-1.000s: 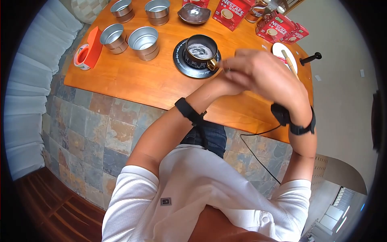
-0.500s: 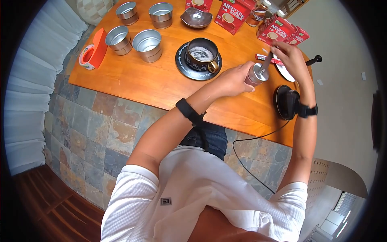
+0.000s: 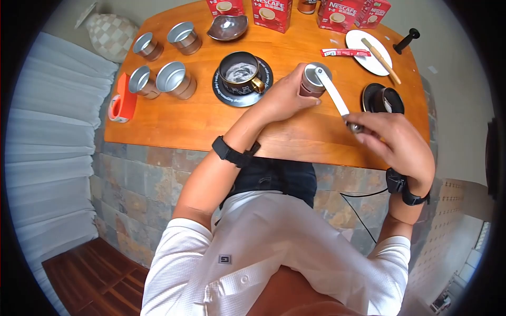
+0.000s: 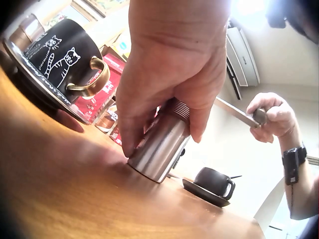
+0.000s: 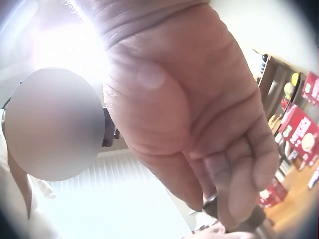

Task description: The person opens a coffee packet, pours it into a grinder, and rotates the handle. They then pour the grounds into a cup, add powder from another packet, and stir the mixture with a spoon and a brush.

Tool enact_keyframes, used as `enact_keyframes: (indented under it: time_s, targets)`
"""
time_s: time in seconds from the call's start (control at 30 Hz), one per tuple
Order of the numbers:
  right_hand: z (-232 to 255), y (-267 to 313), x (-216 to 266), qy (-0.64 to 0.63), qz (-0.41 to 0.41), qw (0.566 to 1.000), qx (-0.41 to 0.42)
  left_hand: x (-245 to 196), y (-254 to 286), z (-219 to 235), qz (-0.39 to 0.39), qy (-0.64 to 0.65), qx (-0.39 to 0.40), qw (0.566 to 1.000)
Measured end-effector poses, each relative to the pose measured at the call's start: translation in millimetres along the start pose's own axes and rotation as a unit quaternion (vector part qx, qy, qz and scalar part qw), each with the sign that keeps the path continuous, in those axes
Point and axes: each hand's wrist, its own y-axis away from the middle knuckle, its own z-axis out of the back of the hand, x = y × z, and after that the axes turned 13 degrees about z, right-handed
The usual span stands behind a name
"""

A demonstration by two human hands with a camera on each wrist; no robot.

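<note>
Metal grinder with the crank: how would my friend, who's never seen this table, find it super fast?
Start at the wooden table, then find the black cup with the gold handle. Just right of it, the left hand grips the small silver grinder. Unlike the open metal cups, it has a long flat crank arm on top, its knob held by the right hand.

Wooden table (image 3: pixel 195 124), metal cups (image 3: pixel 178 83), white plate (image 3: pixel 381 46)

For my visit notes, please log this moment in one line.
left hand: grips hand grinder | right hand: holds crank knob | gold-handled cup: on black saucer
</note>
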Motion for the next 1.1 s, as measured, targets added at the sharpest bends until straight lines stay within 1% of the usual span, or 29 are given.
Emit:
enact_keyframes:
  time_s: [0.03, 0.07, 0.13, 0.17, 0.2, 0.27, 0.3, 0.33, 0.4, 0.47, 0.53, 0.57, 0.6, 0.67, 0.7, 0.73, 0.8, 0.83, 0.87, 0.9, 0.93, 0.97, 1.0, 1.07, 1.1]
  targets:
    - [-6, -6, -1, -0.011, 0.029, 1.0, -0.004, 1, -1, -1, -0.006, 0.004, -0.002, 1.0]
    - [-9, -13, 0, -0.016, 0.034, 0.999, -0.011, 2, -2, -1, -0.002, -0.005, -0.004, 1.0]
    - [-9, -32, 5, -0.027, 0.093, 0.994, 0.046, 7, -4, -2, -0.014, 0.015, -0.008, 1.0]
    - [-9, -44, 9, -0.023, 0.087, 0.993, 0.078, 13, -8, -3, -0.025, 0.032, 0.005, 0.999]
    - [-8, -57, 12, -0.023, 0.088, 0.993, 0.074, 8, -5, -3, -0.025, 0.028, 0.006, 0.999]
    - [-6, -82, 16, -0.021, 0.098, 0.984, 0.146, -5, 3, 0, -0.002, 0.046, 0.001, 0.999]
    - [-12, -92, 11, -0.049, 0.135, 0.984, 0.103, 0, 2, 3, -0.006, 0.032, 0.011, 0.999]
    - [-15, -104, 7, -0.048, 0.134, 0.985, 0.1, 3, -1, 3, -0.006, 0.03, 0.013, 0.999]
    - [-18, -128, 1, -0.027, 0.161, 0.98, 0.116, 9, -7, -3, -0.022, 0.018, 0.021, 0.999]
    - [-21, -144, -8, -0.021, 0.178, 0.979, 0.1, 15, -11, -9, -0.036, 0.007, 0.026, 0.999]
    - [-33, -162, -23, -0.042, 0.237, 0.971, -0.017, 15, -9, -7, -0.048, -0.003, 0.024, 0.999]
    - [-31, -168, -26, -0.042, 0.21, 0.977, -0.012, 13, -6, -3, -0.038, -0.041, 0.021, 0.998]
    - [-32, -175, -32, -0.044, 0.215, 0.976, -0.011, 13, -5, -2, -0.035, -0.042, 0.016, 0.998]
    - [-34, -185, -49, -0.028, 0.213, 0.975, -0.063, 13, -5, -4, -0.058, 0.006, -0.028, 0.998]
    - [-28, -188, -52, -0.024, 0.178, 0.983, -0.047, 10, -5, -4, -0.074, -0.026, -0.045, 0.996]
    - [-27, -190, -61, -0.025, 0.177, 0.983, -0.049, 7, -3, -3, -0.074, -0.028, -0.043, 0.996]
    - [-25, -192, -82, -0.025, 0.145, 0.984, -0.101, 1, 1, -1, -0.016, -0.023, -0.027, 0.999]
    - [-20, -191, -90, -0.005, 0.116, 0.988, -0.105, 0, 1, -1, 0.007, -0.02, -0.015, 1.0]
    - [-17, -186, -98, -0.004, 0.114, 0.988, -0.102, 0, 0, -1, 0.005, -0.017, -0.014, 1.0]
    - [-14, -179, -107, 0.008, 0.089, 0.988, -0.128, 1, 0, -2, 0.003, -0.012, -0.012, 1.0]
    - [-10, -175, -103, 0.019, 0.065, 0.986, -0.152, -1, 1, -1, 0.001, -0.006, -0.012, 1.0]
    - [-3, -162, -99, 0.034, 0.005, 0.989, -0.146, -2, 2, 0, 0.006, 0.004, -0.001, 1.0]
    - [-4, -155, -100, 0.034, 0.005, 0.989, -0.142, -1, 3, 0, 0.007, 0.008, -0.001, 1.0]
    - [-2, -134, -110, 0.005, -0.083, 0.973, -0.215, 1, 1, -1, -0.013, 0.021, -0.003, 1.0]
    - [-3, -122, -115, 0.006, -0.087, 0.973, -0.214, -1, 2, -1, -0.007, 0.013, -0.004, 1.0]
